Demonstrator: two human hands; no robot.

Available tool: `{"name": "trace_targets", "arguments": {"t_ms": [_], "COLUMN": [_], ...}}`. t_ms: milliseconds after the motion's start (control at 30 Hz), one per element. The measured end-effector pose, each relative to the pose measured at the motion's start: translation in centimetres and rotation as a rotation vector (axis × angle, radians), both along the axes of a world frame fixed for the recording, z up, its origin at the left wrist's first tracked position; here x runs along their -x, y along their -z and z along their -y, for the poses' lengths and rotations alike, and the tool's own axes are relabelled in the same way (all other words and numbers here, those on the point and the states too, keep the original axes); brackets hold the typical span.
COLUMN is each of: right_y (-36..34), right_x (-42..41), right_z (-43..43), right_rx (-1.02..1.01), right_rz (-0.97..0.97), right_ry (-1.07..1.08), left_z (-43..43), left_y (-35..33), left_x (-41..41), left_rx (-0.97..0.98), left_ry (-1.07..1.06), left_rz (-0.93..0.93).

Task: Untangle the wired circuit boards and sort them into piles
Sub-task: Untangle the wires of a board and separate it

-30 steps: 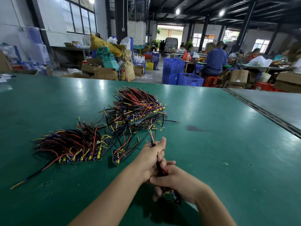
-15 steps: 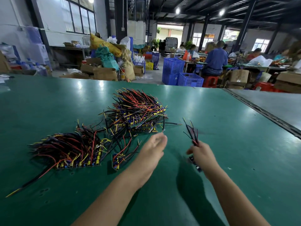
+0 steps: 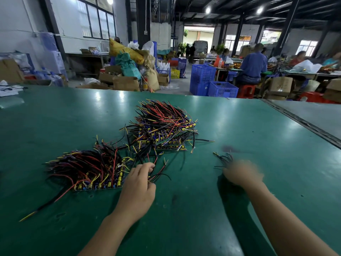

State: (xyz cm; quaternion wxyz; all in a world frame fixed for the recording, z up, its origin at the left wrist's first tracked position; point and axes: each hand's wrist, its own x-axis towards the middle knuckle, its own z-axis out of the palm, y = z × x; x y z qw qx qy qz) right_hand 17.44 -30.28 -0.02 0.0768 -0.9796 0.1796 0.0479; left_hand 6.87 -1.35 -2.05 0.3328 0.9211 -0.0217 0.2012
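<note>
Left hand [image 3: 137,185] pinching wires [image 3: 159,174], right hand [image 3: 242,173] blurred

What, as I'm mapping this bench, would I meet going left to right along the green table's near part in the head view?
Near pile of wired boards → left hand pinching loose wires → blurred right hand.

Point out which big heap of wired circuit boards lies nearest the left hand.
The flat, spread heap of red, black and yellow wired boards, beside the left hand, which pinches loose wires; the taller heap sits farther back.
</note>
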Motion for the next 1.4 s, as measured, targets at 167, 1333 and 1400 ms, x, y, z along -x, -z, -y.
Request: {"name": "trace_targets", "arguments": {"t_ms": [167,1333,1400], "right_y": [-0.3,1.4,1.6], "right_x": [1.2,8.4,8.1], "right_z": [-1.5,-8.6,-8.5], "right_rx": [0.013,-1.723,-1.667], "right_rz": [0.149,0.260,0.260], "right_ry": [-0.064,-0.221,-0.213], "left_z": [-1.1,6.4,6.2], "left_y": [0.8,-1.6,-1.3], "left_x": [-0.1,-1.4,-1.7], "left_rx": [0.026,1.529,1.564], "left_ry": [0.024,0.318,0.278], "left_rz": [-0.178,-0.084,-0.101]}}
